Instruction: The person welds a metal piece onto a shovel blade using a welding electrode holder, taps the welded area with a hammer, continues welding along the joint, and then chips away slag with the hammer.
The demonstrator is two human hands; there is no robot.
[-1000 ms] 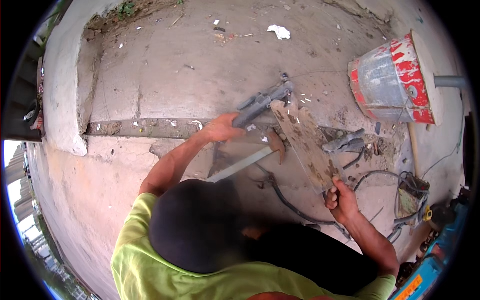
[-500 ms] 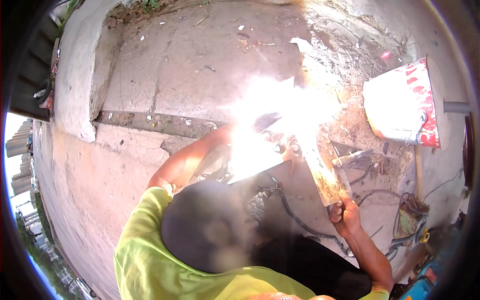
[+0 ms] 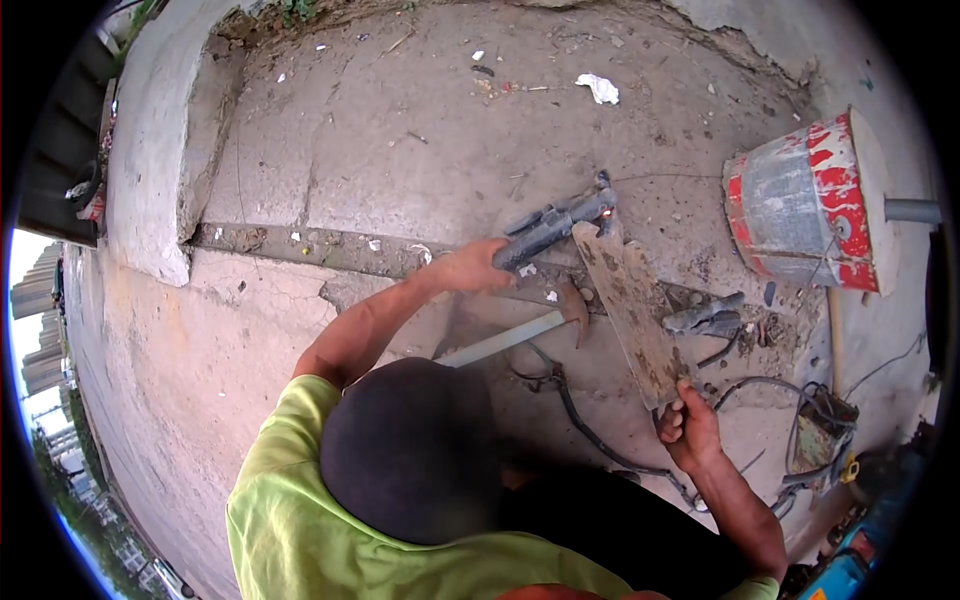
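My left hand [image 3: 474,267] is closed around the grip of a dark welding electrode holder [image 3: 553,226]. The jaw end of the holder is beside the far end of a flat, rust-stained metal plate [image 3: 628,303], where a small orange glow shows; whether they touch I cannot tell. My right hand [image 3: 692,428] pinches the plate's near end, and the plate slants away from it. Between my arms lies a hammer [image 3: 573,313] with a pale handle, partly hidden by a dark rounded shape [image 3: 410,450] over my chest. Right of the plate is a dark grey clamp-like tool [image 3: 704,318].
A red and grey paint-stained bucket [image 3: 795,205] stands at the right, near a grey pipe [image 3: 912,211]. Black cable [image 3: 590,437] snakes over the concrete towards a dirty metal block [image 3: 824,435]. White scrap [image 3: 598,88] and debris lie on the ground beyond; a concrete ledge [image 3: 205,160] is left.
The blinding white arc glare at the plate's far end has gone out, leaving a small orange glow. The holder, hammer and bucket now show clearly. My right hand has hardly moved.
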